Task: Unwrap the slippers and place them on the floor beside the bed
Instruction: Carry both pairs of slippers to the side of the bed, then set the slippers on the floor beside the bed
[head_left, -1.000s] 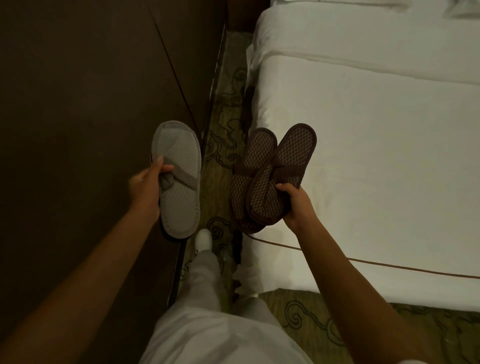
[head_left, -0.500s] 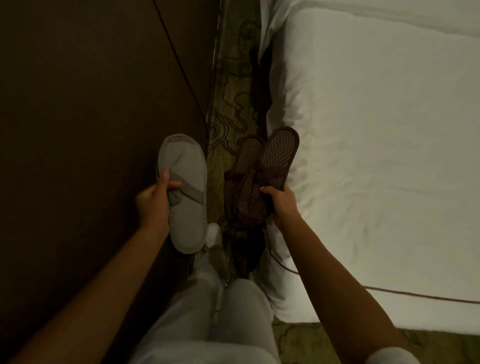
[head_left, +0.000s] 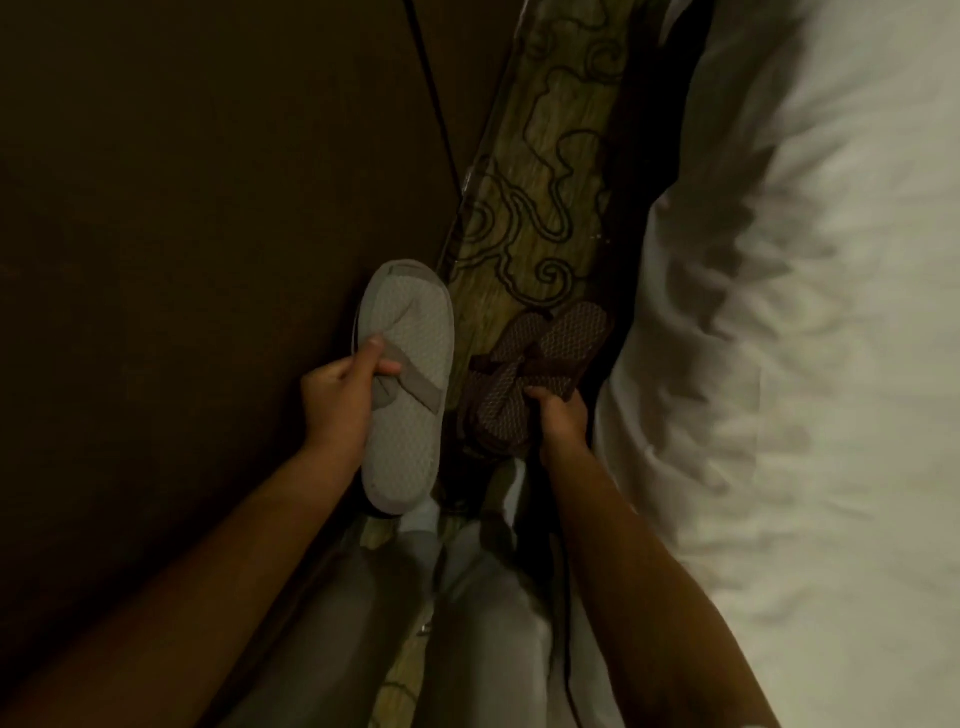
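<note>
Now left hand (head_left: 340, 402) clutches grey slipper (head_left: 408, 384); right hand (head_left: 561, 421) clutches brown slippers (head_left: 540, 371).

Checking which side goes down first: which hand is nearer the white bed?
Right. The right hand, gripping the brown slippers, is beside the bed; the left hand, holding the grey slipper, is farther, by the dark wall.

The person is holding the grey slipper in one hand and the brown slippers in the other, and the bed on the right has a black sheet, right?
Not quite. The head view shows the bed on the right has a white sheet, not black. The rest holds: the left hand holds the grey slipper, and the right hand holds the brown slippers.
</note>
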